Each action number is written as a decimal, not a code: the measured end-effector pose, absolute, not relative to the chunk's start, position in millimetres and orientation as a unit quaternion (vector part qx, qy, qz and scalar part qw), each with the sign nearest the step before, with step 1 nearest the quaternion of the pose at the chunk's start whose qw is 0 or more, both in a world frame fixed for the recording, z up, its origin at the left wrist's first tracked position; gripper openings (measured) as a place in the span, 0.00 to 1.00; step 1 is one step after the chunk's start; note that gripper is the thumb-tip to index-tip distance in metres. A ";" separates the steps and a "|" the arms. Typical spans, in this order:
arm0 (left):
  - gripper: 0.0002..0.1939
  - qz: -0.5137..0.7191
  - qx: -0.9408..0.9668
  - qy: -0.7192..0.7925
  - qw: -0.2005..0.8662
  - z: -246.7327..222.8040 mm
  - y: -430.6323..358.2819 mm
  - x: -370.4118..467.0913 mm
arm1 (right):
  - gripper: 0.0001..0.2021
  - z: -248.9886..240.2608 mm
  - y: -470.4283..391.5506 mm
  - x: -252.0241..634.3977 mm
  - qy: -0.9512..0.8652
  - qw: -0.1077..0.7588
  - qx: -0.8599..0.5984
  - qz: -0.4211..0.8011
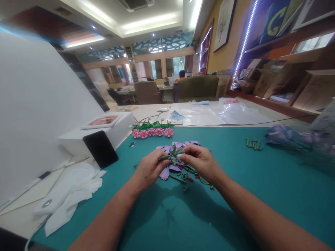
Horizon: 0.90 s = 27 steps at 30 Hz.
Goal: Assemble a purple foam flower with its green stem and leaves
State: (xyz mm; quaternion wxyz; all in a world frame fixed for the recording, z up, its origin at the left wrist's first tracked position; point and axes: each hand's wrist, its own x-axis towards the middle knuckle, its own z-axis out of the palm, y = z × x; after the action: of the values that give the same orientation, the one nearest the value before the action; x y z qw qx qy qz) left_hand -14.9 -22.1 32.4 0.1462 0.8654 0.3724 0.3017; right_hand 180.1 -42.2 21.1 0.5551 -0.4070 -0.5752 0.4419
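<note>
reading from the left, the dark column (pixel 131 64) far off at eleven o'clock from your hands bears pale marks too small to read; the clear plastic sheet (pixel 235 113) at one o'clock has red print too blurred to read; between one and two o'clock, a dark blue item (pixel 278 17) on the shelf shows a yellow letter "g".

at eight o'clock you have crumpled white tissue (pixel 75 193), at nine a dark-screened phone (pixel 101 149) leaning on the white box (pixel 119 127). a row of pink flowers (pixel 151 132) lies at eleven on the green-covered desk (pixel 261 191). purple petals (pixel 164 173), green stems (pixel 177 179) and red scraps (pixel 190 180) crowd the surface beneath and around your hands. toward three o'clock sit short green pieces (pixel 253 144), then purple flowers (pixel 280 134).

your left hand (pixel 149 168) comes in from seven o'clock, its fingers pinching one side of the branching green piece (pixel 175 153); your right hand (pixel 202 162) comes from four o'clock, thumb and fingers closed on the other side. the piece is held between them, just above the petals, with your forearms spread wide.
</note>
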 end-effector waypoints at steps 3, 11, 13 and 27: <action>0.10 0.301 0.865 0.374 0.148 32.5 -22.6 -14.8 | 0.10 22.5 -42.8 179.8 -0.569 0.550 -0.409 0.454; 0.08 0.301 0.867 0.374 0.136 35.3 -22.7 -13.7 | 0.13 25.0 -43.5 180.2 -0.587 0.525 -0.410 0.460; 0.08 0.302 0.868 0.370 0.137 36.0 -23.2 -13.9 | 0.14 22.6 -42.6 180.4 -0.591 0.526 -0.402 0.461; 0.09 0.296 0.867 0.377 0.139 36.2 -25.1 -14.9 | 0.11 13.1 -41.3 180.1 -0.612 0.509 -0.407 0.449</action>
State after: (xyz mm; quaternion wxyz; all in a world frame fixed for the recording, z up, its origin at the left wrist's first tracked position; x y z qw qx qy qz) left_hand -14.9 -25.1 36.2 0.1394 0.8666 0.3767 0.2960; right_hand 180.1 -41.3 13.1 0.5086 -0.4066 -0.6118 0.4491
